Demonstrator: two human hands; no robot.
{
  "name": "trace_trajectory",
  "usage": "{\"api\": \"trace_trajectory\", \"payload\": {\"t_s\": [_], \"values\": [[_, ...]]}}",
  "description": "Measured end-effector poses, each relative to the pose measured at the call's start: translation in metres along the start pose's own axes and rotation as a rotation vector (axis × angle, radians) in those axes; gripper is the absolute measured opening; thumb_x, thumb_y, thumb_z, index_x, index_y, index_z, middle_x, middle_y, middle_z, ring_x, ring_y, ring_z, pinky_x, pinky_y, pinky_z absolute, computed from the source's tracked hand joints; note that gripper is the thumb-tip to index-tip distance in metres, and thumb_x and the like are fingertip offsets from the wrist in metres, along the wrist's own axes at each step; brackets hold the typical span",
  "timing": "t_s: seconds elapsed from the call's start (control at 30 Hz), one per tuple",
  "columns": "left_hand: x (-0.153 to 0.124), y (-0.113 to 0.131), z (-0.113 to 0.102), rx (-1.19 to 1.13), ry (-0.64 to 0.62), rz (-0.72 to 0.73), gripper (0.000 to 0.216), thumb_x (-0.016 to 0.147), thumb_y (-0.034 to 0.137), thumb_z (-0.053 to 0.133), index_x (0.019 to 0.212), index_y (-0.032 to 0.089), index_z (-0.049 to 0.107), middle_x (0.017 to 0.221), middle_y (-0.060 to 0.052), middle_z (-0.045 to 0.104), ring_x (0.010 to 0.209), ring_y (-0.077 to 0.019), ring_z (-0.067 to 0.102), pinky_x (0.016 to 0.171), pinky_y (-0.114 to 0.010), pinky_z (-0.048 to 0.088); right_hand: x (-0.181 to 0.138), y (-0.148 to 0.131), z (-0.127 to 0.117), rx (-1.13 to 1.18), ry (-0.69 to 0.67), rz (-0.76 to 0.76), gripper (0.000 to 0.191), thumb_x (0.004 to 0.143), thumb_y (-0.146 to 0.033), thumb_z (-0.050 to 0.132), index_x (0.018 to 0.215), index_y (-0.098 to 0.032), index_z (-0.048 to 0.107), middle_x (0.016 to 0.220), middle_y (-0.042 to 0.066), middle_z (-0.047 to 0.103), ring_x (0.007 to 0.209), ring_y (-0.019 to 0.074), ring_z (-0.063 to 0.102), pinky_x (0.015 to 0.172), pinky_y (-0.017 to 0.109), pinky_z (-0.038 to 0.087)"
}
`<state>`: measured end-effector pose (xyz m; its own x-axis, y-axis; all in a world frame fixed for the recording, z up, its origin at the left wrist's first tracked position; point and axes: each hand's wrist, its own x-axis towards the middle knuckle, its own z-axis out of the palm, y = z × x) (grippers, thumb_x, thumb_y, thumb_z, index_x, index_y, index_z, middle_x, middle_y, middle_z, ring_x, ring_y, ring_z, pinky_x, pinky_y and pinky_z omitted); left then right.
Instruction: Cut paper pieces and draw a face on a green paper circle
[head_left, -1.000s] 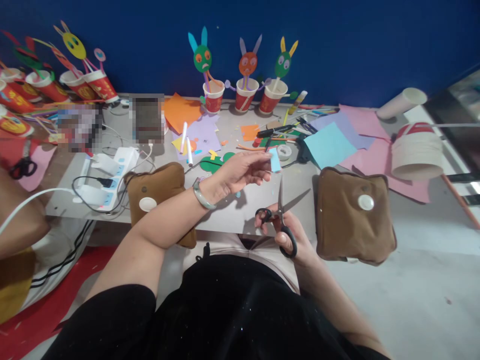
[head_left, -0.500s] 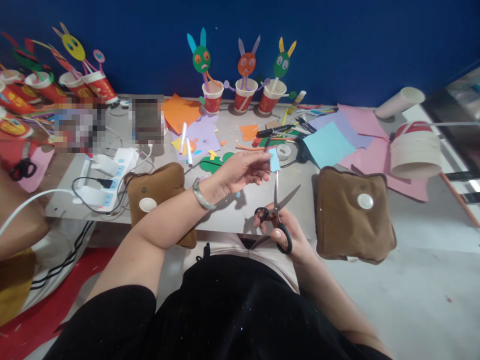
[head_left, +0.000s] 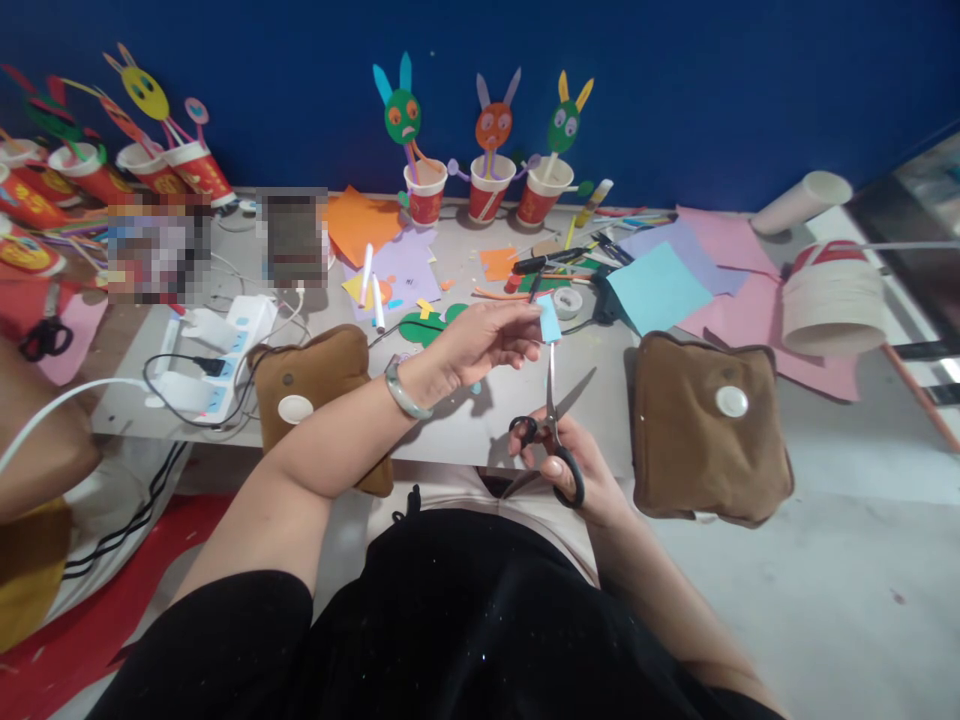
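Table (head_left: 465, 415): scissors (head_left: 551, 385), blue scrap (head_left: 549, 320), illegibly printed cups (head_left: 487, 203)

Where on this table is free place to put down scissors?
The table is bare between the left pouch and the right pouch, near the front edge. Crowded: the back, with cups, paper and pens; the left side, with the power strip.

It was a craft room. Coloured paper sheets (head_left: 656, 290), scraps (head_left: 499, 262) and pens (head_left: 366, 275) lay all over the counter (head_left: 607, 420), and there were scissors (head_left: 553, 440) too. Red paper cups (head_left: 487, 198) with bunny faces (head_left: 495, 127) on sticks stood in a row by the blue wall (head_left: 712, 90).
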<state>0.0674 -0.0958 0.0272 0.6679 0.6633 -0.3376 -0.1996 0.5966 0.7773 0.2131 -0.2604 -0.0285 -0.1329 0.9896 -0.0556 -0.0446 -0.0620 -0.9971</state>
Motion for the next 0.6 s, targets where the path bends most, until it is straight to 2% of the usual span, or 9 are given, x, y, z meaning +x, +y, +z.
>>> {"api": "trace_trajectory", "payload": {"t_s": [0.4, 0.6], "values": [[0.0028, -0.0029, -0.0020, 0.020, 0.001, 0.001, 0.023, 0.100, 0.031, 0.073, 0.083, 0.017, 0.068, 0.072, 0.000, 0.074, 0.053, -0.0051, 0.058, 0.050, -0.020, 0.041, 0.0001, 0.0011, -0.0011, -0.024, -0.004, 0.003, 0.060, 0.083, -0.079, 0.081, 0.101, -0.022, 0.067, 0.086, 0.005, 0.073, 0.066, 0.0154, 0.058, 0.061, 0.029, 0.049], [0.0006, -0.0009, -0.0004, 0.044, -0.015, 0.023, 0.028, 0.097, 0.033, 0.077, 0.078, 0.017, 0.064, 0.069, 0.001, 0.070, 0.053, -0.0050, 0.058, 0.049, -0.020, 0.039, -0.0005, -0.0003, -0.0009, -0.019, -0.009, 0.007, 0.061, 0.083, -0.079, 0.080, 0.100, -0.022, 0.068, 0.085, 0.005, 0.072, 0.064, 0.0150, 0.056, 0.060, 0.029, 0.048]]}}
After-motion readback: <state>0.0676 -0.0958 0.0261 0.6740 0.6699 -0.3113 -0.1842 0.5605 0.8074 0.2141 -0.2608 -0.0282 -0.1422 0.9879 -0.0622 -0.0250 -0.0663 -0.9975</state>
